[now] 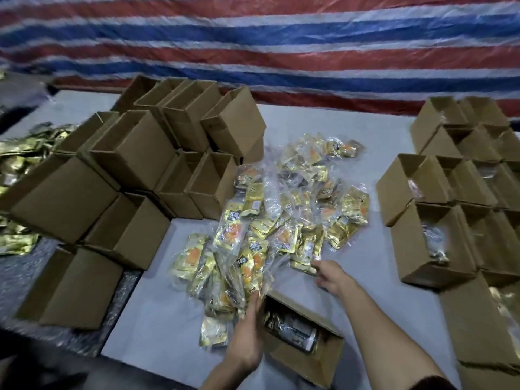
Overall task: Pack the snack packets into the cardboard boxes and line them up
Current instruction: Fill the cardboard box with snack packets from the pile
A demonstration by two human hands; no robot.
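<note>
Right-edge boxes point(475, 327) partly out of frame

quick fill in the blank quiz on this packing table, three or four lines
1. The loose snack packets are mostly ___ in colour.
2. The jumbled box stack stands on the person's ___ side.
3. The tarp behind is striped red, white and ___.
4. The open box beside the left hand already holds some ___.
Missing words: gold; left; blue; packets.
</note>
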